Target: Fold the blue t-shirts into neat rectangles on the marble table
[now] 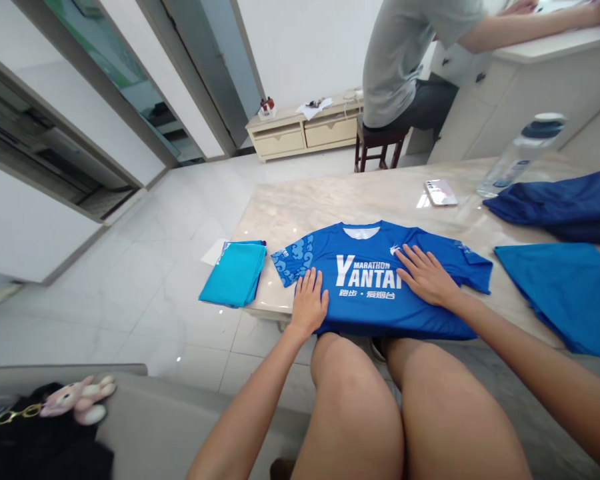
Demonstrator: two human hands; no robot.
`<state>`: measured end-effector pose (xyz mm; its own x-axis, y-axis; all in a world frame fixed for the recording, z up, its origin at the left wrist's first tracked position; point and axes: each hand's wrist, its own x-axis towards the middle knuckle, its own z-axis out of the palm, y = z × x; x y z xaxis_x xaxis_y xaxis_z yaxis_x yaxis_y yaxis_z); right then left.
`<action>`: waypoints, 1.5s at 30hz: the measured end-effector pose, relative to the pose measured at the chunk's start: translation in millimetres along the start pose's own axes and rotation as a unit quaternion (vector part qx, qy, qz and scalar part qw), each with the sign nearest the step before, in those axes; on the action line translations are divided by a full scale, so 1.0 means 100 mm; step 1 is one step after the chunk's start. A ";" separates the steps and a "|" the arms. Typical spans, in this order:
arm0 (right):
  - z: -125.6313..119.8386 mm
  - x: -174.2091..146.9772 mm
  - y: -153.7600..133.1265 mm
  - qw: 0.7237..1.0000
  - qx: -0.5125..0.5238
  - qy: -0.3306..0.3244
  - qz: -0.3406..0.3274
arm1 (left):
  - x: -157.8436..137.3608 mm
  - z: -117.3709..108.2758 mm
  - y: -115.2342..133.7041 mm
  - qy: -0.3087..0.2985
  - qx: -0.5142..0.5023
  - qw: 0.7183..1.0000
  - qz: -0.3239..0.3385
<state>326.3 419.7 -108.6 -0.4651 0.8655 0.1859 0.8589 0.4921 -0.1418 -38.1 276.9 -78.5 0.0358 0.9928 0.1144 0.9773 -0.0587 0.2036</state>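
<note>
A blue T-shirt [367, 310] with white "Yantai Marathon" print lies spread face up on the table, its collar toward the far side and its lower part over the near edge. My left hand [310, 301] rests flat on its left side, just below the patterned sleeve. On the right side of the chest, my right hand [427, 275] lies flat with fingers stretched, partly covering the end of the print. Neither hand grips the cloth. Left of the shirt, a folded turquoise garment [235, 273] sits at the table's corner.
On the marble-look table [300, 200] are a phone [441, 192], a clear water bottle [523, 153], a dark blue garment [565, 203] and a teal-blue cloth [573, 293]. Beyond, a person [400, 60] sits on a stool. A plush toy [80, 399] lies on the sofa, lower left.
</note>
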 end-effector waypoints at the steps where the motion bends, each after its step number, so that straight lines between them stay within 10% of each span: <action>1: -0.03 -0.05 0.07 1.000 -0.006 -0.003 0.010 | -0.09 -0.04 -0.06 0.005 -0.002 1.000 0.000; 9: -0.19 -0.55 0.75 0.979 0.018 0.130 0.155 | 0.36 -0.45 -0.95 0.092 -0.122 0.940 -0.305; 14: -0.15 -0.53 0.69 0.975 0.023 0.150 0.164 | 0.93 -0.47 -1.24 0.044 -0.135 0.926 -0.349; 30: -0.22 -0.50 0.54 0.971 0.014 0.168 0.167 | 1.16 -0.88 -0.74 0.158 -0.176 0.953 -0.190; 38: -0.20 -0.50 0.56 0.972 0.025 0.167 0.166 | 1.30 -0.57 -0.18 0.026 -0.381 0.921 -0.074; 45: -0.24 -0.51 0.56 0.971 0.038 0.164 0.171 | 1.09 -0.16 -0.22 -0.028 -0.112 0.990 0.075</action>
<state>403.6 400.7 -103.1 -0.0518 0.9089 0.4138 0.9273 0.1977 -0.3180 -59.4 385.0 -55.3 0.1948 0.9749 0.1076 0.8895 -0.2218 0.3994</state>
